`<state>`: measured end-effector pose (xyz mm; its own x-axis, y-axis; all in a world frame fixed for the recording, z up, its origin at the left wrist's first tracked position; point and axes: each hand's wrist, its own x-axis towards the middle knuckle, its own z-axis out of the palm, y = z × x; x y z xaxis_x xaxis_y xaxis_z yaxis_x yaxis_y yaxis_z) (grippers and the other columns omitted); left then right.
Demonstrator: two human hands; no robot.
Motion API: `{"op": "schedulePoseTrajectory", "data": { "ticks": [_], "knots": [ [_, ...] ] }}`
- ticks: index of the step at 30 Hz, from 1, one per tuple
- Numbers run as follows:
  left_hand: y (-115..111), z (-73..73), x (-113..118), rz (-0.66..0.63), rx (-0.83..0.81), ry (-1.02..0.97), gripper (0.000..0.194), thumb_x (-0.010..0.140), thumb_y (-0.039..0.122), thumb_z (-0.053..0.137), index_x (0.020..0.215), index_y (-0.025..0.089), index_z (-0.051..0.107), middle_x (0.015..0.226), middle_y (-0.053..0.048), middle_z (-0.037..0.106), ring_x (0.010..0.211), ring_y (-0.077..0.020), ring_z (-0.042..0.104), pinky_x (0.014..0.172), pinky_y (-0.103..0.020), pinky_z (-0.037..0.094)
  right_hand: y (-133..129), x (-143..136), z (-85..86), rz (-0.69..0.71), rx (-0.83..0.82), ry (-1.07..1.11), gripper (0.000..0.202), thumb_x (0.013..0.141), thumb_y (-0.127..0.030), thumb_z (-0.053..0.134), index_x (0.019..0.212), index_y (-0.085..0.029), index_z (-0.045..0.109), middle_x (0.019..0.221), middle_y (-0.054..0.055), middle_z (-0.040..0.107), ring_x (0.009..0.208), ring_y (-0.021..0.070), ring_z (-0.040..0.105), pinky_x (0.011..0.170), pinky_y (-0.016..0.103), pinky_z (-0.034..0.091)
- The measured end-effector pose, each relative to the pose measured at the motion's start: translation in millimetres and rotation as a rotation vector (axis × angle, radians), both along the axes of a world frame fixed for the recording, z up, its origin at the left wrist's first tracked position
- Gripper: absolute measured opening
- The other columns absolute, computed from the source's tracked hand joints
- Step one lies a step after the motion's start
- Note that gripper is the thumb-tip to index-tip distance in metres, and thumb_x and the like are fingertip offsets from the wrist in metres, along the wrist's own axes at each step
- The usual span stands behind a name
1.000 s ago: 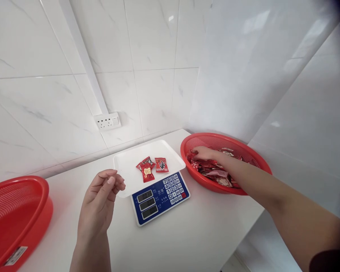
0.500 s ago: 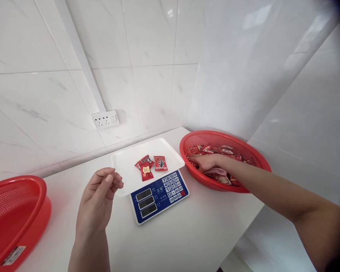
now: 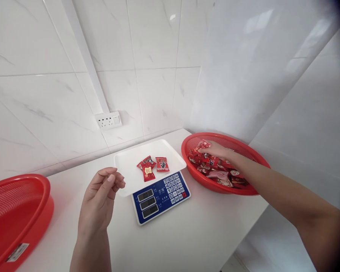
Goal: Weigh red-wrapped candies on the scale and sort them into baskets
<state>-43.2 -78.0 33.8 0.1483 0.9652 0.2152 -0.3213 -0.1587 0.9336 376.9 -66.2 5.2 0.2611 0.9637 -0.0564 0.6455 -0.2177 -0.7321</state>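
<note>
My right hand (image 3: 217, 150) is raised a little above the packets in the right red basket (image 3: 191, 174). It is closed on a small red-and-pink wrapped candy (image 3: 204, 144) at the fingertips. Several red wrapped candies (image 3: 211, 162) fill the basket below. My left hand (image 3: 102, 198) hovers at the left edge of the white scale tray (image 3: 130, 166), loosely curled with thumb against fingers and nothing visible in it. On the tray, red candy packets (image 3: 149, 173) overlap in a small pile, and a single packet (image 3: 162, 164) lies to their right.
The blue scale panel (image 3: 161, 198), with displays and keys, sits in front of the tray. Another red basket (image 3: 42, 192) stands on the white table (image 3: 170, 238) at left. Tiled walls close in the back and right; a power socket (image 3: 109, 120) is on the back wall.
My right hand has risen out of the heap of candies with a wrapped candy in its fingertips. My left hand has kept its pose. The camera view has shifted slightly.
</note>
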Motion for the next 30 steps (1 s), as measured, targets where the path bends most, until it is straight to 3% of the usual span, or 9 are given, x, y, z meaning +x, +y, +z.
{"op": "schedulePoseTrajectory", "data": {
  "ticks": [3,6,11,18,21,24,27,30],
  "knots": [
    [-0.2,0.1,0.7,-0.005,-0.019,-0.007,0.022,0.07,0.033,0.072,0.087,0.021,0.065,0.071,0.0,0.062,0.063,-0.0119,0.057,0.061,-0.024,0.047,-10.7,10.0,10.6,-0.082,-0.01,0.433,0.03,0.074,-0.023,0.069,0.1,-0.022,0.053,0.083,0.005,0.068,0.075,0.0204,0.065,0.066,0.03,0.051],
    [-1.0,0.8,1.7,-0.011,-0.027,-0.015,0.022,0.07,0.033,0.073,0.087,0.021,0.065,0.072,0.0,0.062,0.063,-0.0117,0.057,0.061,-0.024,0.048,-16.5,14.1,16.3,-0.115,0.02,0.65,0.033,0.073,-0.012,0.068,0.102,-0.023,0.054,0.073,0.001,0.066,0.071,0.0174,0.063,0.067,0.029,0.053],
    [-3.4,2.3,3.8,-0.009,-0.016,-0.029,0.022,0.07,0.033,0.072,0.087,0.021,0.065,0.072,-0.001,0.062,0.064,-0.0118,0.057,0.061,-0.024,0.048,-14.7,14.0,17.5,-0.126,0.062,0.768,0.017,0.076,-0.009,0.064,0.09,-0.019,0.062,0.075,0.002,0.068,0.072,0.014,0.062,0.07,0.026,0.053],
    [-3.7,-1.9,9.0,-0.043,-0.046,-0.029,0.021,0.073,0.033,0.07,0.089,0.02,0.064,0.074,-0.001,0.062,0.065,-0.0112,0.057,0.063,-0.023,0.047,-16.7,3.5,26.6,-0.143,0.119,0.794,0.016,0.073,-0.01,0.067,0.084,-0.021,0.063,0.07,-0.002,0.066,0.066,0.0117,0.06,0.066,0.024,0.052],
    [-5.3,-6.2,20.7,-0.081,-0.085,-0.031,0.023,0.074,0.034,0.07,0.091,0.02,0.063,0.078,-0.001,0.063,0.069,-0.0123,0.059,0.066,-0.025,0.049,-24.1,-16.6,38.6,-0.075,0.168,0.821,0.016,0.075,-0.013,0.065,0.088,-0.022,0.063,0.069,-0.003,0.065,0.064,0.011,0.06,0.064,0.024,0.051],
    [-13.6,-13.0,40.9,-0.173,-0.146,-0.04,0.036,0.075,0.035,0.069,0.109,0.025,0.058,0.105,-0.005,0.062,0.092,-0.0186,0.061,0.075,-0.032,0.052,-34.7,-53.3,44.8,0.061,0.156,0.857,0.019,0.074,-0.017,0.066,0.092,-0.022,0.061,0.072,-0.003,0.066,0.066,0.0123,0.062,0.062,0.026,0.051],
    [-26.5,-22.5,62.0,-0.339,-0.202,-0.043,0.06,0.075,0.032,0.07,0.129,0.033,0.044,0.135,-0.01,0.046,0.12,-0.0268,0.047,0.084,-0.038,0.051,-46.2,-99.1,40.6,0.221,0.09,0.858,0.027,0.071,-0.023,0.071,0.095,-0.023,0.06,0.077,-0.001,0.068,0.071,0.0153,0.064,0.065,0.029,0.052],
    [-35.8,-31.6,75.2,-0.536,-0.256,-0.047,0.075,0.075,0.032,0.071,0.139,0.037,0.032,0.146,-0.01,0.033,0.125,-0.0307,0.043,0.084,-0.04,0.051,-53.6,-140.6,32.8,0.376,-0.011,0.746,0.035,0.07,-0.034,0.073,0.1,-0.025,0.058,0.089,0.001,0.068,0.082,0.0196,0.065,0.076,0.036,0.053]
  ]
}}
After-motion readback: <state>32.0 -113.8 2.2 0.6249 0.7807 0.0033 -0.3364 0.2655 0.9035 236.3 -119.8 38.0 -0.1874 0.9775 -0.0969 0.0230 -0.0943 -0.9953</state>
